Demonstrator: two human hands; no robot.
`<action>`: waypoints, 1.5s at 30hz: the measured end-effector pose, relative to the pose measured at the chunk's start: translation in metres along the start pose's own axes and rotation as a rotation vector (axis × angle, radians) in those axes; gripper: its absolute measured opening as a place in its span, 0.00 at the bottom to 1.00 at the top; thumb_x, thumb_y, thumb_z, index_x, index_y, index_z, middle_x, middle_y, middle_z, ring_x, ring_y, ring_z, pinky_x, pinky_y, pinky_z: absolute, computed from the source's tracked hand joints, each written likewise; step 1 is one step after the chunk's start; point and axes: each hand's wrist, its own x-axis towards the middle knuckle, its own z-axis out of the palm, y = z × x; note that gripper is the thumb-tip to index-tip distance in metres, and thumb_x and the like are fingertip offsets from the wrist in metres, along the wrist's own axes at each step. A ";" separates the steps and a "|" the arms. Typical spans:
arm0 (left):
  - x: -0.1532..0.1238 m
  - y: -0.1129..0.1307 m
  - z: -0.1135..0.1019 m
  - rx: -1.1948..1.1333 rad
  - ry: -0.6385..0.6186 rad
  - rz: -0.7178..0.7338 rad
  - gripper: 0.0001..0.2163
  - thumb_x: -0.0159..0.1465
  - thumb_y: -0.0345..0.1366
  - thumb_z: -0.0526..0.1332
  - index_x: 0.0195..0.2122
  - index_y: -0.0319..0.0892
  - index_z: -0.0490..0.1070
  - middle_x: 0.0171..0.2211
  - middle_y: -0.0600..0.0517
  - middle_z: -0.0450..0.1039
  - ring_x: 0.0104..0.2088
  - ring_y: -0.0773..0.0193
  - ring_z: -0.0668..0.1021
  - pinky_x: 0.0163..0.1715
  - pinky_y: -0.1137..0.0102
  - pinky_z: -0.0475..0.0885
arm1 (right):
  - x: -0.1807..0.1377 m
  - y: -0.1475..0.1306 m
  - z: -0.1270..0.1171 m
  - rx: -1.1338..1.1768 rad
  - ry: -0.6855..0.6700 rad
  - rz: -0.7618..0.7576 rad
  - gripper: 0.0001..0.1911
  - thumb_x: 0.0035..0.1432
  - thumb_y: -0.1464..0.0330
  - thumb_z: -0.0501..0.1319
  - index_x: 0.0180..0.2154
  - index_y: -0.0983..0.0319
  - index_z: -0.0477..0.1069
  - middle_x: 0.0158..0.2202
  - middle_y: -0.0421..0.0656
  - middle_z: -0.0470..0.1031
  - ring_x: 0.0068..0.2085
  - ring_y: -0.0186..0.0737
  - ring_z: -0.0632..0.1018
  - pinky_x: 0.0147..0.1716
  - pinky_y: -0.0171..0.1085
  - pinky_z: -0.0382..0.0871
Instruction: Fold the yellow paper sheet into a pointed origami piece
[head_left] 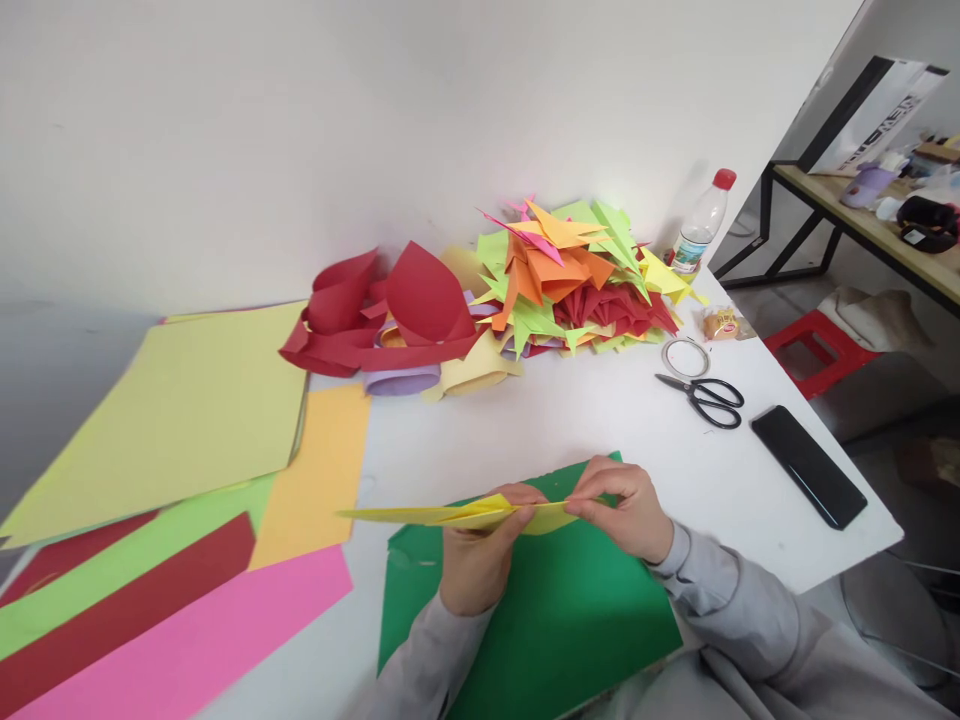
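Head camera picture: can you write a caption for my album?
Both hands, left and right, pinch folded yellow paper over a green sheet.

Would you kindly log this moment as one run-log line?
left hand: pinching yellow paper | right hand: pinching same paper | under: green sheet | nearby: scissors, phone

A heap of folded paper shapes (570,275) in orange, lime, red and yellow sat at the upper centre, with curled red paper strips (375,310) to its left. Flat coloured sheets (172,480) fanned across the lower left. At the right lay black scissors (705,397), a dark phone (808,465) and a red-capped water bottle (701,225).
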 end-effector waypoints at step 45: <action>0.006 0.008 -0.003 -0.083 -0.046 -0.034 0.10 0.47 0.43 0.75 0.22 0.43 0.80 0.22 0.49 0.74 0.27 0.62 0.75 0.25 0.68 0.72 | -0.001 0.004 0.002 0.077 0.048 0.007 0.06 0.49 0.67 0.72 0.24 0.60 0.79 0.22 0.42 0.77 0.25 0.35 0.75 0.24 0.33 0.70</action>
